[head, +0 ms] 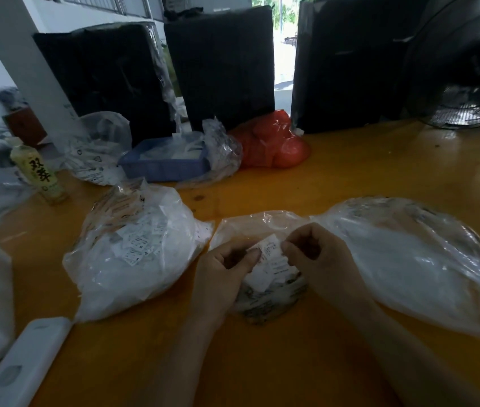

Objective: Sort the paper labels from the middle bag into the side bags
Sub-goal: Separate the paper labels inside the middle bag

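Three clear plastic bags lie on the orange table. The middle bag [265, 301] is small and holds white printed paper labels. Above it, my left hand [221, 274] and my right hand [318, 257] together pinch a small stack of paper labels [269, 249] by its two sides. The left bag [133, 259] is full of white labels, several showing size letters. The right bag [414, 259] is larger and holds a white mass; its labels are too blurred to read.
At the back stand three black wrapped bundles [224, 69], a red plastic bag [274, 145], a blue tray [162, 165] inside clear plastic and another clear bag [97, 148]. A drink bottle [39, 171] stands far left. A white device [21, 362] lies near left. A fan [461, 71] stands at right.
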Tool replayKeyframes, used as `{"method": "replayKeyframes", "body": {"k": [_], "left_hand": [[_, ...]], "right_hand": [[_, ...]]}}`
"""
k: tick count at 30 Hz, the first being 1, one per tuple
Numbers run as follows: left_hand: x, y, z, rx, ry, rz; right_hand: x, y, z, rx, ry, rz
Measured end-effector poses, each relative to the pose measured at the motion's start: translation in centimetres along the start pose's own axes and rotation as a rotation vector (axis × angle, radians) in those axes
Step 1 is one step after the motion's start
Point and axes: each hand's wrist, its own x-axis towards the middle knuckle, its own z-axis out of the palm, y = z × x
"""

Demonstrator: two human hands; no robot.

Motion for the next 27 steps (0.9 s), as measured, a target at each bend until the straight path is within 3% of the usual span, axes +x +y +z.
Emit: {"method": "replayKeyframes", "body": {"k": [6, 9, 11, 14, 16, 19, 23, 27], "left_hand": [[0.1, 0.9, -1.1, 0.053, 0.162, 0.114], [0.4, 1.8, -3.4, 0.358, 0.437, 0.384], [0.9, 2.3, -6.1, 0.571, 0.683, 0.549], [1.5, 2.5, -9.8, 0.705, 0.890, 0.487], [1.6, 1.9, -11.0, 0.793, 0.876, 0.347], [1.8, 1.3, -11.2, 0.900, 0.725, 0.133], [2.2, 0.9, -10.9, 1.162, 0.522, 0.120], [2.3, 0.9, -10.2, 1.192, 0.431, 0.110]], "right_hand": [[0.6, -0.5, -1.1, -0.078, 0.123, 0.001], [1.1, -0.5, -2.7, -0.373, 0.215, -0.023], [1.6, 0.0, -4.2, -0.647, 0.182, 0.041], [2.2, 1.0, -6.4, -1.054, 0.050, 0.173], [2.4, 1.1, -7.3, -1.165, 0.017, 0.215], [2.6, 1.2, -8.4, -1.240, -0.011, 0.266], [2.8, 1.7, -8.5, -1.251, -0.165, 0.393], [3.1, 1.7, -8.6, -1.211, -0.067, 0.380]]}}
